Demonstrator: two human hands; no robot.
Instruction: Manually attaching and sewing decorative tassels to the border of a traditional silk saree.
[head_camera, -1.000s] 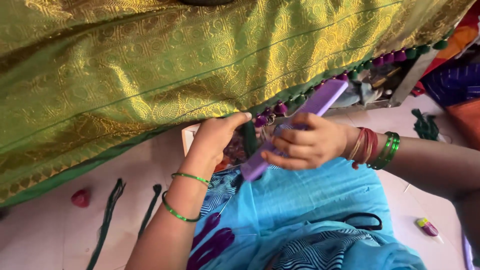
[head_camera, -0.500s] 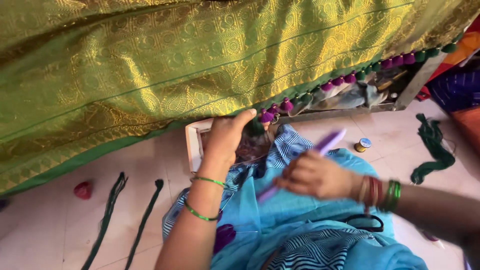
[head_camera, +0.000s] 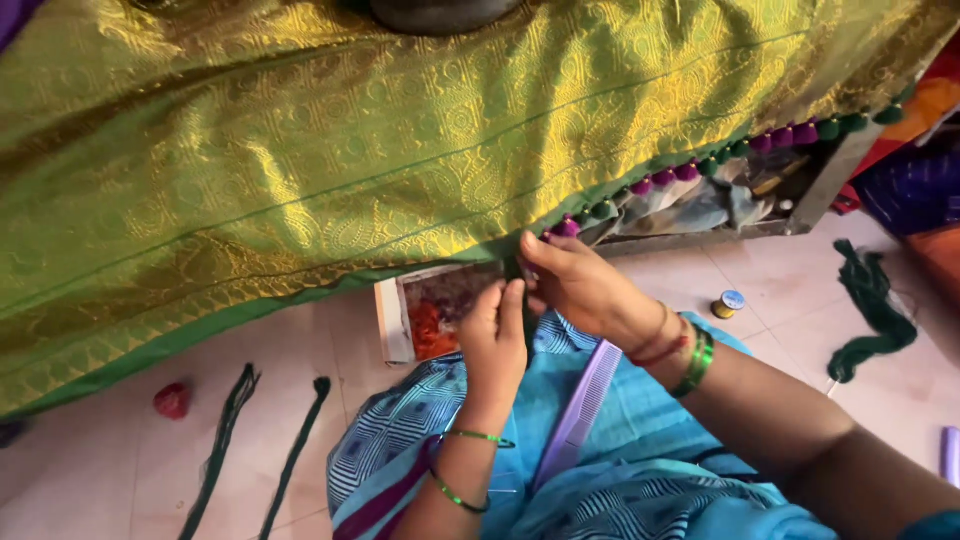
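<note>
A: Green-and-gold cloth (head_camera: 330, 170) hangs across the whole top of your view, and its lower edge, trimmed with purple and green tassel balls (head_camera: 690, 172), runs down from the upper right to where your hands meet.

B: What are my hands doing there?

A: Your right hand (head_camera: 580, 285) has its fingertips pressed together, pinching the cloth's edge just by the last purple ball. Your left hand (head_camera: 495, 340) is right under it, fingers closed against the same spot; what it pinches I cannot tell.

B: And around me?

A: A lilac comb (head_camera: 580, 415) lies on your blue-clad lap, near your right wrist. On the floor (head_camera: 100, 470), dark green thread bundles (head_camera: 225, 440) lie at the lower left beside a small red ball (head_camera: 172, 400); a thread spool (head_camera: 728, 303) and another green skein (head_camera: 868, 310) lie at the right.
</note>
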